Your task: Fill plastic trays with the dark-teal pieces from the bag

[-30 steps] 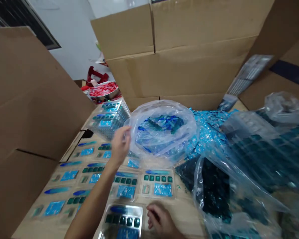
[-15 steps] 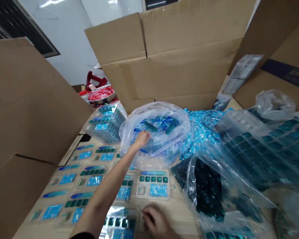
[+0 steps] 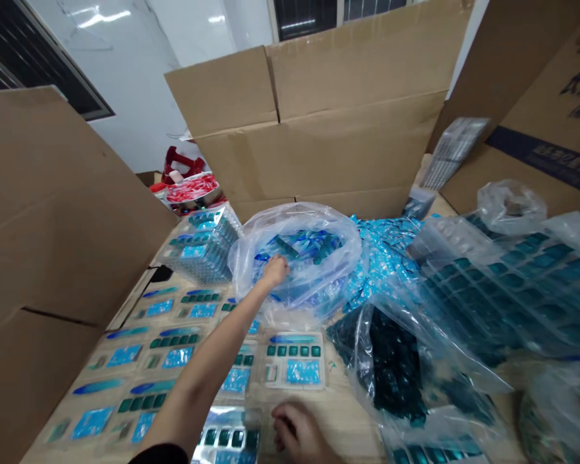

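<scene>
Left hand [image 3: 275, 272] | reaching into clear plastic bag [image 3: 251, 258] over blue foil sachets [image 3: 302, 248], bag on bench | grip bunched, clamping unclear | right hand [image 3: 297, 430] | grip loosely curled, apart, holding nothing visible | just beside blister tray [image 3: 228, 438] on wooden bench [image 3: 348, 412]

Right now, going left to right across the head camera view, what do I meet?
Cardboard flap → stacked blister trays → clear bag of blue pieces → loose blue packets → bagged teal trays
</scene>
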`<act>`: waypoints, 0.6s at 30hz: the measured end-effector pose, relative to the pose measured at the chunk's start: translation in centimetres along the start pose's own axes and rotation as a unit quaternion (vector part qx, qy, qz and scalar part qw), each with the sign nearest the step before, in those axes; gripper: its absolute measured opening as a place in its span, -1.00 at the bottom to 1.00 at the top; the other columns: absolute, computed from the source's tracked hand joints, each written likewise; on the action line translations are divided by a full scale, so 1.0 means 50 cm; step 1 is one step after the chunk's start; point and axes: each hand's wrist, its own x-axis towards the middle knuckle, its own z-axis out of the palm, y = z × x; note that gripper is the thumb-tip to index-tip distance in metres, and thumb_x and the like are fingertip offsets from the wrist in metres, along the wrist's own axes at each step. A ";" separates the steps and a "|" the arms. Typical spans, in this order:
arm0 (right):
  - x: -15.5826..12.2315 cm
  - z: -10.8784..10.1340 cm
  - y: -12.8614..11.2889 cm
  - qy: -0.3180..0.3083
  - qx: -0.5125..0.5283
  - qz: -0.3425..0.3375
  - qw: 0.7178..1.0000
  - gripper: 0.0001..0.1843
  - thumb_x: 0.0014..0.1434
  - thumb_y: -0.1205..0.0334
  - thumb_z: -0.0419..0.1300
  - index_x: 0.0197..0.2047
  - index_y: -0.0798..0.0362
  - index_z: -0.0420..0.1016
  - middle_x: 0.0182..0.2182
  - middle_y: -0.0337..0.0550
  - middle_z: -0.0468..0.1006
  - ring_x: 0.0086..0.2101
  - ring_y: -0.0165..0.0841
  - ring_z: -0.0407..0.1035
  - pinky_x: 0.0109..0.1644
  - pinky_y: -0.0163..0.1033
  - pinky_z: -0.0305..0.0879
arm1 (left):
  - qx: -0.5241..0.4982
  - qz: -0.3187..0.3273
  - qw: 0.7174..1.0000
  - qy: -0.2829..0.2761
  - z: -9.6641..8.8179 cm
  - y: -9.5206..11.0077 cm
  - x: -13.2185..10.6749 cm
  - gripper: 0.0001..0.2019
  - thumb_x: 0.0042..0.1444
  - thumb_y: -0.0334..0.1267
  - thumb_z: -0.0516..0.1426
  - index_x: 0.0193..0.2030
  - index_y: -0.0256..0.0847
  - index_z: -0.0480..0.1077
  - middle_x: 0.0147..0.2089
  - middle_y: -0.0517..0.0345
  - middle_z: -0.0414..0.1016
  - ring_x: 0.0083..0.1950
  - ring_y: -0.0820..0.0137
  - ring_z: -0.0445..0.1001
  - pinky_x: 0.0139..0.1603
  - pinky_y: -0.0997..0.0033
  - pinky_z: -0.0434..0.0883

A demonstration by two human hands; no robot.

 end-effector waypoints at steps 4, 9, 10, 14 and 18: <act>-0.008 -0.004 -0.022 0.002 0.003 0.007 1.000 -0.61 0.16 -0.09 0.10 -0.23 0.06 0.52 -0.48 -0.20 0.46 -0.47 -0.34 0.38 -0.36 -0.27 0.33 | 0.001 0.008 0.999 0.039 -0.024 -0.022 -0.020 -0.68 0.25 -0.19 0.12 0.09 -0.26 0.33 0.09 -0.03 0.40 0.03 0.24 0.45 0.00 0.09 0.46; -0.011 -0.019 -0.071 0.005 0.003 0.008 1.000 -0.68 0.17 0.00 0.10 -0.22 0.04 0.54 -0.40 -0.15 0.53 -0.37 -0.30 0.43 -0.28 -0.25 0.33 | 0.003 0.027 0.999 0.019 -0.029 -0.060 -0.033 -0.70 0.26 -0.19 0.11 0.07 -0.25 0.35 0.07 -0.02 0.41 0.01 0.26 0.46 -0.01 0.11 0.46; -0.009 -0.021 -0.080 0.006 0.000 0.006 1.000 -0.69 0.19 0.02 0.09 -0.22 0.04 0.54 -0.40 -0.15 0.54 -0.36 -0.29 0.43 -0.27 -0.25 0.33 | 0.003 0.030 0.999 0.012 -0.025 -0.061 -0.029 -0.71 0.26 -0.19 0.11 0.07 -0.25 0.35 0.08 -0.02 0.41 0.01 0.26 0.46 -0.01 0.11 0.46; -0.011 -0.025 -0.103 0.008 -0.018 -0.007 1.000 -0.71 0.19 0.06 0.10 -0.23 0.04 0.56 -0.39 -0.13 0.57 -0.35 -0.26 0.45 -0.24 -0.21 0.33 | 0.001 0.036 0.999 0.006 -0.006 -0.044 -0.005 -0.70 0.25 -0.19 0.12 0.08 -0.25 0.35 0.08 -0.02 0.41 0.01 0.26 0.46 -0.01 0.12 0.47; -0.026 -0.026 -0.105 0.017 -0.028 -0.009 0.999 -0.70 0.13 0.01 0.15 -0.26 0.05 0.58 -0.39 -0.10 0.58 -0.36 -0.24 0.44 -0.24 -0.19 0.34 | -0.018 0.032 0.998 0.045 -0.008 -0.036 0.007 -0.68 0.25 -0.19 0.12 0.09 -0.26 0.33 0.09 -0.03 0.40 0.02 0.25 0.46 -0.01 0.09 0.46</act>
